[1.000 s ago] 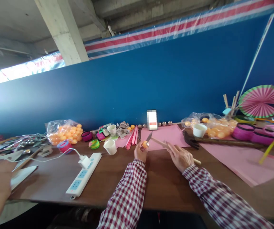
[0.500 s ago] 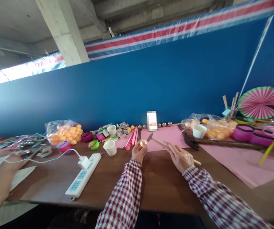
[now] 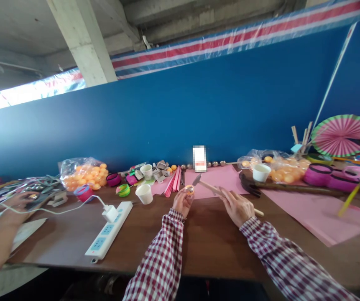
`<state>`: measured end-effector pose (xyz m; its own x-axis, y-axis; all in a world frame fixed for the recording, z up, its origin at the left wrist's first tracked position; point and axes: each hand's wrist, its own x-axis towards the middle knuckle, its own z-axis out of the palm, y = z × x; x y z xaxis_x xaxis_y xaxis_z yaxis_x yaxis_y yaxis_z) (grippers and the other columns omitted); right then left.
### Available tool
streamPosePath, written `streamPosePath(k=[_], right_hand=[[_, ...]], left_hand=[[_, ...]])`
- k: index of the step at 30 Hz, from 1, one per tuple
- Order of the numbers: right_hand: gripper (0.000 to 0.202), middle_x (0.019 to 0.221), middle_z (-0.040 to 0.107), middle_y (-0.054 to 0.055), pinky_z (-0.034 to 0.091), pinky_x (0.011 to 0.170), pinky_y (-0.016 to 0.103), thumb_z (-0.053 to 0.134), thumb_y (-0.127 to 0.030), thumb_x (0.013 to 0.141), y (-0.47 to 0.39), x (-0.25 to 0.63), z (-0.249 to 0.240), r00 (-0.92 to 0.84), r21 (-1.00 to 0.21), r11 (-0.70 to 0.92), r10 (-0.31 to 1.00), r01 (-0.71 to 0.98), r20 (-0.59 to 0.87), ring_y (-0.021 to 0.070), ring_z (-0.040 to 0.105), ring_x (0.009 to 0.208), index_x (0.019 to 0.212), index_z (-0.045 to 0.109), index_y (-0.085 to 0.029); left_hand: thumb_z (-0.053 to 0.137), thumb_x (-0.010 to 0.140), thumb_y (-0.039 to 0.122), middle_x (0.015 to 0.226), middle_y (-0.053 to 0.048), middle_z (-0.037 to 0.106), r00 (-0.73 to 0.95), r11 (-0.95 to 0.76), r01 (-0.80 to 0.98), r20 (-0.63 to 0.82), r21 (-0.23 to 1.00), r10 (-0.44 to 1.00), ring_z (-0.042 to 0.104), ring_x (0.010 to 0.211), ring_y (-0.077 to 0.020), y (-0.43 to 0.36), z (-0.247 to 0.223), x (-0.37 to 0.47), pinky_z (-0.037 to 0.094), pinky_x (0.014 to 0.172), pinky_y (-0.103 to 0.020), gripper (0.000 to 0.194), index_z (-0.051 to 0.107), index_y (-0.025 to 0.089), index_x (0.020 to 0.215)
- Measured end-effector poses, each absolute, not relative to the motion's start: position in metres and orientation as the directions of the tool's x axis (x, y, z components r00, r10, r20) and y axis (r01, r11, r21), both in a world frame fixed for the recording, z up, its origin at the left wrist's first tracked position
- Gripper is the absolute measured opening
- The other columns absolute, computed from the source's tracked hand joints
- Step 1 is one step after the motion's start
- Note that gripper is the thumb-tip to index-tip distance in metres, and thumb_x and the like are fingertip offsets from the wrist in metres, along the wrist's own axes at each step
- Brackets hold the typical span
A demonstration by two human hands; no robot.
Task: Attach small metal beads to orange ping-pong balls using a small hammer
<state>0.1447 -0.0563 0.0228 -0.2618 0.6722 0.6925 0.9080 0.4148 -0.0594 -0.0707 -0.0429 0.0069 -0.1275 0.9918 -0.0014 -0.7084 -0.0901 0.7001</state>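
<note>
Left hand (image 3: 182, 203) is extended forward, fingertips pinched on an orange ball (image 3: 190, 190) with a shiny top. Right hand (image 3: 238, 207), knuckles up, has fingers wrapped around a hammer (image 3: 210, 187), its head near the ball. Brown table (image 3: 211, 242) below; blue partition (image 3: 167, 113) behind; concrete column (image 3: 77, 37) at upper left.

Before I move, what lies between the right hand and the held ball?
In the head view, the hammer extends from the right hand toward the ball.

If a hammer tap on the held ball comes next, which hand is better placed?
Probably the right hand: it grips the hammer, with the head near the ball. The left hand is occupied holding that ball.
</note>
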Motion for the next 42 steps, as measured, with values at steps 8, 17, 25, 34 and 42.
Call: streamPosePath(k=[8,17,25,34,42], right_hand=[[0.035,0.073,0.061,0.000,0.032,0.056,0.021,0.032,-0.036,0.085,-0.062,0.140,0.027,-0.269,-0.036,0.399,0.679,0.916,0.683,0.0100,0.053,0.061,0.118,0.045,-0.030],[0.036,0.074,0.061,0.002,0.032,0.053,0.021,0.031,-0.036,0.085,-0.062,0.137,0.027,-0.284,-0.005,0.384,0.692,0.923,0.664,0.0106,0.053,0.057,0.118,0.045,-0.029],[0.036,0.075,0.061,0.001,0.032,0.056,0.021,0.032,-0.035,0.085,-0.064,0.137,0.028,-0.254,-0.038,0.378,0.691,0.925,0.677,0.0101,0.053,0.059,0.118,0.044,-0.030],[0.037,0.076,0.062,0.000,0.032,0.053,0.022,0.032,-0.036,0.085,-0.061,0.139,0.026,-0.278,-0.015,0.381,0.701,0.924,0.657,0.0109,0.054,0.059,0.120,0.041,-0.032],[0.037,0.078,0.062,0.002,0.033,0.054,0.021,0.031,-0.035,0.085,-0.065,0.137,0.028,-0.212,-0.077,0.359,0.697,0.930,0.684,0.0107,0.055,0.061,0.119,0.044,-0.029]], left_hand=[[0.066,0.063,0.012,0.082,-0.005,0.063,-0.176,-0.140,-0.673,0.026,0.726,0.984,0.060,0.074,-0.0095,-0.043,0.009,-0.067,0.046,0.072,-0.019,0.025,0.059,0.011,0.087],[0.069,0.058,0.008,0.079,-0.002,0.062,-0.247,-0.177,-0.652,0.014,0.738,0.969,0.060,0.072,-0.0083,-0.040,0.005,-0.068,0.047,0.071,-0.019,0.029,0.057,0.013,0.084],[0.069,0.058,0.007,0.081,-0.004,0.063,-0.221,-0.138,-0.635,-0.007,0.760,0.975,0.062,0.074,-0.0122,-0.042,0.006,-0.067,0.048,0.059,-0.016,0.035,0.055,0.014,0.089],[0.067,0.062,0.016,0.087,-0.010,0.064,-0.179,-0.103,-0.657,-0.021,0.747,0.984,0.062,0.077,-0.0142,-0.044,0.010,-0.067,0.049,0.071,-0.021,0.029,0.059,0.009,0.090],[0.068,0.060,0.009,0.088,-0.006,0.064,-0.195,-0.123,-0.640,-0.005,0.758,0.981,0.062,0.076,-0.0120,-0.044,0.008,-0.066,0.049,0.069,-0.020,0.037,0.058,0.015,0.095]])
